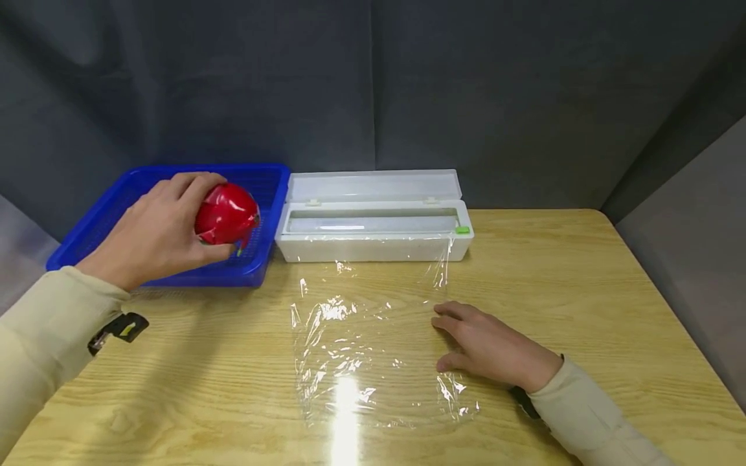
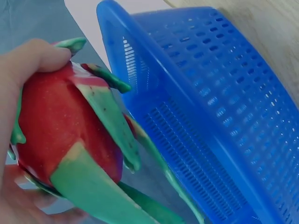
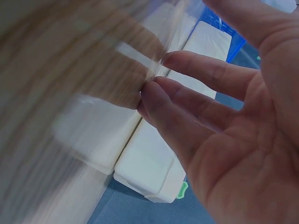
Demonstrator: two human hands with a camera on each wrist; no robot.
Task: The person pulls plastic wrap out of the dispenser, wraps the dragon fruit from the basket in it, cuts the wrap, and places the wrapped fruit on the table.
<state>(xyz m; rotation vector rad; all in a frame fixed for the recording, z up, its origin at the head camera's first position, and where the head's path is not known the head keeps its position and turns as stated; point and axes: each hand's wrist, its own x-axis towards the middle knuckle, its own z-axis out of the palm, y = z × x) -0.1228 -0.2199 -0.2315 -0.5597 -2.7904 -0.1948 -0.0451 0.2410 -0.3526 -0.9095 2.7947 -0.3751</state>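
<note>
My left hand (image 1: 157, 226) grips a red dragon fruit (image 1: 228, 210) above the blue basket (image 1: 256, 275). In the left wrist view the dragon fruit (image 2: 70, 121) shows its green scales, with the thumb on top and fingers curled beneath it. A clear sheet of cling film (image 1: 373, 336) lies on the table, running forward from a white cling film box (image 1: 373, 249). My right hand (image 1: 489, 343) rests at the right edge of the film. In the right wrist view its extended fingers (image 3: 201, 72) touch the surface with their tips.
The box's white lid (image 1: 373, 186) stands raised at the back, and a green slider (image 1: 462, 230) sits at the right end. The basket adjoins the box on its left. A dark grey curtain (image 1: 495, 97) hangs behind the wooden table (image 1: 553, 278).
</note>
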